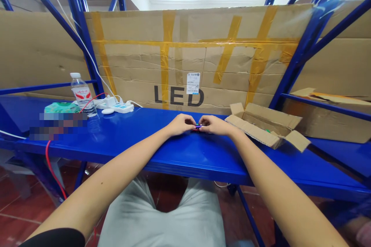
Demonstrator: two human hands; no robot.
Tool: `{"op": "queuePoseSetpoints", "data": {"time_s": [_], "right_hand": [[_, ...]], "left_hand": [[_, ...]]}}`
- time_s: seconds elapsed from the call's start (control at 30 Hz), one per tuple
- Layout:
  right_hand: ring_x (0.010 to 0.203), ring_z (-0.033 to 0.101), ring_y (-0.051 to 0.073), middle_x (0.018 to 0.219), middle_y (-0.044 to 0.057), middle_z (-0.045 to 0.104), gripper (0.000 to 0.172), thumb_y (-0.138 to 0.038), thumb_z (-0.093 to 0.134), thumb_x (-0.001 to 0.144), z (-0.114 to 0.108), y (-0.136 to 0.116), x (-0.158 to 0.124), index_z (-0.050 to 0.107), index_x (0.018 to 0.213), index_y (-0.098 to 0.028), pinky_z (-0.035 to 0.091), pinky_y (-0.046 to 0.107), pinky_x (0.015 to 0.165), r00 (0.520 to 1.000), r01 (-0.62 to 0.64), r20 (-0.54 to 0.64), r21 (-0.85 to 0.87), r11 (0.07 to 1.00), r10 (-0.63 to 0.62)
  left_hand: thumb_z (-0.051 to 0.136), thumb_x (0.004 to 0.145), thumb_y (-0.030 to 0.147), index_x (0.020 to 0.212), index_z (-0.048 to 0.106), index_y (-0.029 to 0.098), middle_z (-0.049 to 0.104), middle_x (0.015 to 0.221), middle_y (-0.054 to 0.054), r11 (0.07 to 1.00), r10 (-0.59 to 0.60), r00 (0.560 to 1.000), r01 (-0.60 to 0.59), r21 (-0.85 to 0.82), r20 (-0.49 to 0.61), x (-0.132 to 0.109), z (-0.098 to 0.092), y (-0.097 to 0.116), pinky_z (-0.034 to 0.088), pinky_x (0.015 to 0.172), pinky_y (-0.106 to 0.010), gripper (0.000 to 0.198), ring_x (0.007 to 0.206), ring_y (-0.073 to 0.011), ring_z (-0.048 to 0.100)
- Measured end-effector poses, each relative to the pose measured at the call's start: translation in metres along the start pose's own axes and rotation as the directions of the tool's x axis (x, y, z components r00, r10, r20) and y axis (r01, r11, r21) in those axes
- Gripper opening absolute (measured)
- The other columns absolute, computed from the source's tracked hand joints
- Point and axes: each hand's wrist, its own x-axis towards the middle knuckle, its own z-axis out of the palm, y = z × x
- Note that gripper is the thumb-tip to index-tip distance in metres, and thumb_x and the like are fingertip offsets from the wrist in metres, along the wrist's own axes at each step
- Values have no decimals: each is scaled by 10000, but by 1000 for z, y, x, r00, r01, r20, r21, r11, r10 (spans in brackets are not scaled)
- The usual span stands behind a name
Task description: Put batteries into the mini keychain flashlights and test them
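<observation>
My left hand (182,124) and my right hand (213,124) meet over the middle of the blue table, fingertips nearly together. Between them is a small multi-coloured thing (198,126) with blue-purple, green and red parts, too small to name. The fingers of both hands are closed in a pinch on it, and they hide most of it. It is at or just above the table surface (185,150). To the right of my right hand stands an open cardboard box (261,127) with its flaps spread and a bit of green inside.
A water bottle (83,94), a green packet (61,108) and a white power strip (123,107) with cables lie at the left. A red cable (52,170) hangs over the front edge. Behind stands a large taped cardboard sheet (139,61) between blue posts; another carton (333,119) is far right.
</observation>
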Motion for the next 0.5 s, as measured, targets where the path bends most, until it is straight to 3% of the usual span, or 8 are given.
{"op": "queuePoseSetpoints", "data": {"time_s": [0.17, 0.33, 0.5], "right_hand": [[573, 567, 142, 628, 4, 646, 86, -223, 645, 693, -12, 8, -8, 661, 761, -173, 398, 252, 545, 992, -58, 108, -128, 990, 72], [584, 555, 143, 632, 5, 650, 65, -200, 666, 679, -6, 2, -6, 693, 733, -178, 370, 253, 549, 994, -41, 82, -287, 957, 68], [603, 552, 127, 673, -9, 645, 78, -174, 657, 693, 1, 0, -1, 678, 767, -181, 366, 234, 561, 995, -50, 66, -339, 940, 77]], "left_hand": [[669, 734, 271, 764, 721, 174, 698, 774, -58, 966, 71, 997, -78, 248, 39, -4, 9, 3, 444, 701, -323, 114, 739, -207, 602], [636, 769, 242, 779, 711, 178, 694, 817, -65, 907, 107, 988, -142, 397, 109, -4, 10, -3, 435, 698, -314, 99, 783, -219, 612], [641, 765, 219, 794, 699, 180, 673, 827, -51, 842, 113, 987, -157, 516, 116, -5, 9, -2, 437, 737, -306, 76, 824, -206, 600]]}}
